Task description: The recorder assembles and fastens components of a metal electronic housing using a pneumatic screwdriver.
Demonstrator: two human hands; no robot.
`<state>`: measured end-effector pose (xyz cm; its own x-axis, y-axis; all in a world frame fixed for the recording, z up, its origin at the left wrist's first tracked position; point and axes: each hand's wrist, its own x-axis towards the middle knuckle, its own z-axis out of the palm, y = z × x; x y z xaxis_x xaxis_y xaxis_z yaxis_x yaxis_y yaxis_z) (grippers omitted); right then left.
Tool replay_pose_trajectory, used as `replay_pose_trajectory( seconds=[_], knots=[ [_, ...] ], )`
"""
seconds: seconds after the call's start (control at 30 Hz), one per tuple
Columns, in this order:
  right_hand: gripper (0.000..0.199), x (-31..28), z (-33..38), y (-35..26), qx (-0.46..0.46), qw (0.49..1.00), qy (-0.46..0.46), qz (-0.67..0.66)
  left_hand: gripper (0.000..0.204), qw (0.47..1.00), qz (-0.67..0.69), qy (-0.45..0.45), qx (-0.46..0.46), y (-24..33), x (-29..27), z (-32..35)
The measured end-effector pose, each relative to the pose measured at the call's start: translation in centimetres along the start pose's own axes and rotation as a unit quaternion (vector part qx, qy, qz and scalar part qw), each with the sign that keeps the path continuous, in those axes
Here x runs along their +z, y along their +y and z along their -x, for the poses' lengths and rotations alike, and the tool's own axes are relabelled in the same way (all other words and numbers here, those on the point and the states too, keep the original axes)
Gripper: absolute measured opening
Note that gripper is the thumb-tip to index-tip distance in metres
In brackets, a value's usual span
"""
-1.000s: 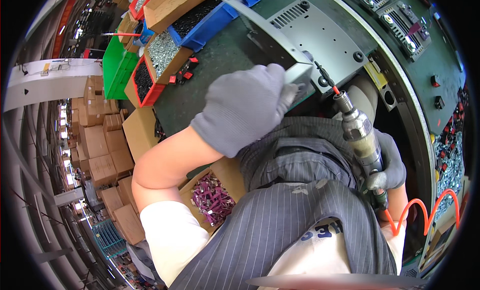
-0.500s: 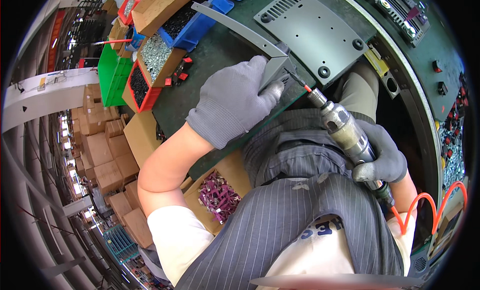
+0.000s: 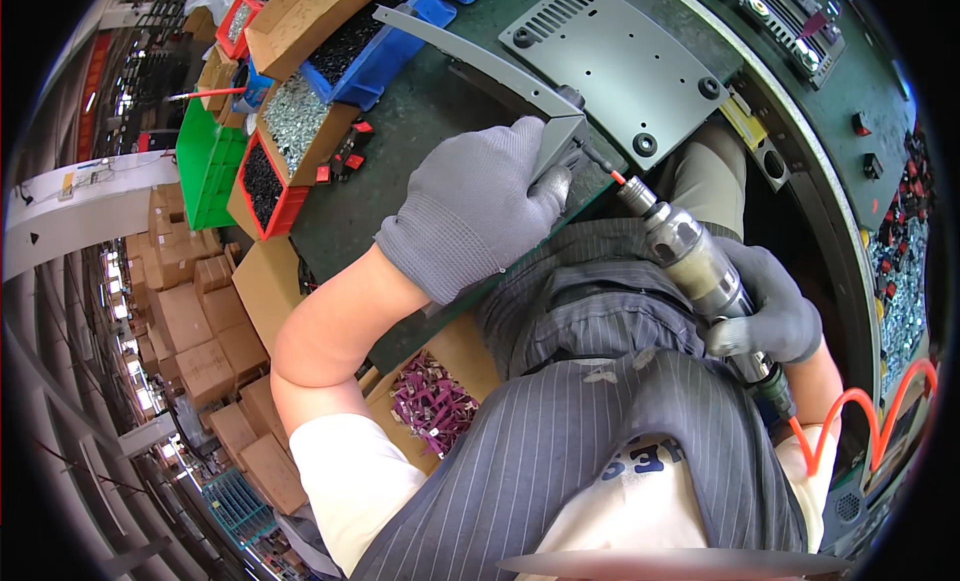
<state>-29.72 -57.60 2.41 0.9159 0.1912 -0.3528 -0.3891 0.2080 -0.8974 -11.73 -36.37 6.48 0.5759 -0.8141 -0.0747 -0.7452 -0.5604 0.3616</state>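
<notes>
My left hand [image 3: 470, 196], in a grey knit glove, grips the folded end of a long grey metal panel [image 3: 485, 61]. The panel stands on edge at the near side of the green bench. My right hand [image 3: 770, 311], gloved too, is wrapped round a pneumatic screwdriver [image 3: 700, 266] fed by an orange coiled hose [image 3: 865, 406]. Its bit points up and left, with the tip at the panel's folded end, close to my left fingers. Whether a screw sits at the tip I cannot make out. Just beyond lies a flat grey plate [image 3: 610, 66] with black round feet.
At the back left stand a blue bin [image 3: 375, 66] of black parts, a box of silvery screws [image 3: 293, 121], a red bin [image 3: 265, 186] and a green crate [image 3: 207, 171]. A carton below holds purple pieces [image 3: 432, 401]. On the right, a metal-edged bench carries another metal assembly [image 3: 790, 26].
The view has shifted slightly. My left hand still grips the panel, and the screwdriver's tip stays at the panel's folded end; hands and tool have barely moved.
</notes>
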Motion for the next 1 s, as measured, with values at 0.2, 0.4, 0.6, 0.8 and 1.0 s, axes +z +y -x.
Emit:
replay_pose_trajectory(
  seconds=[0.2,0.4,0.6,0.8,1.0],
  knots=[
    [0.067,0.0,0.0,-1.1,-0.011,0.998,0.006,0.057,0.026,0.998,-0.044,0.014,0.038,-0.3,0.1,-0.1],
    [0.066,0.0,-0.3,-2.0,-0.02,0.993,0.007,0.12,0.026,0.999,-0.021,0.008,0.041,-0.3,0.1,-0.4],
    [0.074,-0.9,1.5,-3.4,0.022,0.978,0.03,0.206,0.032,0.995,0.082,0.047,0.004,-0.4,0.4,0.0],
    [0.057,-4.3,5.8,-3.8,0.199,0.951,0.177,0.158,0.025,0.967,0.253,0.022,0.005,-1.6,0.7,-0.2],
    [0.035,-12.8,7.2,1.1,0.238,0.935,0.234,0.121,0.028,0.952,0.304,-0.027,-0.037,-0.4,-0.4,-0.7]
  ],
)
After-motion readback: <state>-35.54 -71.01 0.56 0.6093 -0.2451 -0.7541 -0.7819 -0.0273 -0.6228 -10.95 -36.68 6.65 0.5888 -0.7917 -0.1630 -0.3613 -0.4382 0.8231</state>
